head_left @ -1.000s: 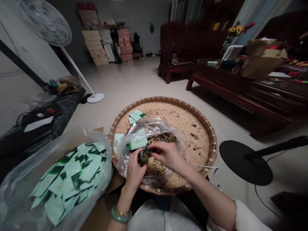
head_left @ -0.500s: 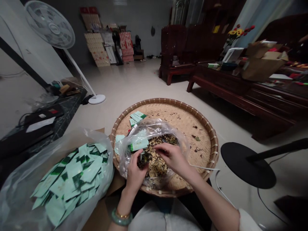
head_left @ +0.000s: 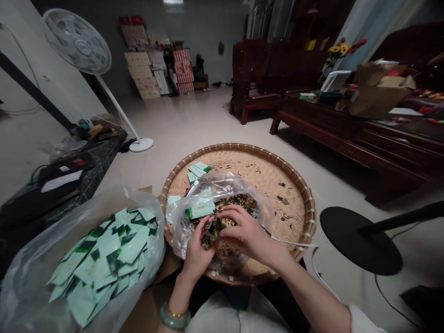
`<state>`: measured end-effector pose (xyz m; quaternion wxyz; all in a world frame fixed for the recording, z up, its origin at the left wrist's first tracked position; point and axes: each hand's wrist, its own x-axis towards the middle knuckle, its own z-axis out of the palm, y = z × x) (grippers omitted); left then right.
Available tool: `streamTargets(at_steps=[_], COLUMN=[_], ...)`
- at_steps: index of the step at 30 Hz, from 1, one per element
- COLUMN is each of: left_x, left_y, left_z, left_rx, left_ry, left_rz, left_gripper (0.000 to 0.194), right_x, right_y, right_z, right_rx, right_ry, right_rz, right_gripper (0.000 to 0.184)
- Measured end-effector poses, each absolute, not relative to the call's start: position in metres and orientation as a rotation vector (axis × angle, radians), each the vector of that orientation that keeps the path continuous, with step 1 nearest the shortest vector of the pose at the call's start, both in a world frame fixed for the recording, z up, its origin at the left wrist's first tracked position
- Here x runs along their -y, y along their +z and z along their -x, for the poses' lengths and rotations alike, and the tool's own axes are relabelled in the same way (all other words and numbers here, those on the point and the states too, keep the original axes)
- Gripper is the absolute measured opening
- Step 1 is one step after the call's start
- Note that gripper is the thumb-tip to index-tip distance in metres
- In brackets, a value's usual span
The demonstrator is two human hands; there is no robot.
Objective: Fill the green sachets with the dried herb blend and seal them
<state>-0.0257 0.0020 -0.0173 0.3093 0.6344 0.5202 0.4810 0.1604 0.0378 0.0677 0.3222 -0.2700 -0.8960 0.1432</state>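
My left hand [head_left: 199,247] curves its fingers and thumb round a small dark-green leafy bundle [head_left: 215,227], perhaps a packet with dried leaves; its exact kind is unclear. Right beside it, my right hand [head_left: 244,233] has its fingers bent and thumb close to the bundle; what its fingertips pinch is hidden. Both hands are over a clear plastic bag [head_left: 182,233], which holds loose dried tea-like flakes [head_left: 227,249], with larger leaves mixed in. Pale green sachets [head_left: 201,209] lie at the bag's left side, just beyond my left fingertips.
Beneath the bag is a round woven bamboo tray [head_left: 267,169] with scattered leaf bits and a stack of sachets [head_left: 199,170]. A large plastic bag [head_left: 26,277] of green sachets stands left. A white fan [head_left: 83,46], a black round stand base [head_left: 360,240] and a dark wooden table [head_left: 347,134] surround.
My right hand has moved left and down, bringing its fingers against the bundle at my left hand. The left hand has shifted slightly right with the bundle.
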Motion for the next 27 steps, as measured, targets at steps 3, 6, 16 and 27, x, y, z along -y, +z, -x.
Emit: streamTargets(at_steps=[3, 6, 16, 27], left_x=[0.001, 0.002, 0.002, 0.001], left_y=[-0.021, -0.020, -0.023, -0.028], left_z=[0.027, 0.029, 0.024, 0.026], left_rx=[-1.327, -1.333, -1.383, -1.397], left_ry=[1.318, 1.327, 1.126, 1.113], left_rz=[-1.756, -1.896, -2.060, -1.931], left_gripper=[0.061, 0.060, 0.066, 0.061], right_x=[-0.031, -0.025, -0.039, -0.035], right_y=[0.076, 0.085, 0.078, 0.075], right_z=[-0.163, -0.163, -0.139, -0.150], right_rx=[2.386, 2.400, 2.954, 2.765], right_ry=[0.330, 0.206, 0.248, 0.259], right_rz=[0.694, 0.843, 1.189, 1.098], right_gripper=[0.010, 0.013, 0.017, 0.015])
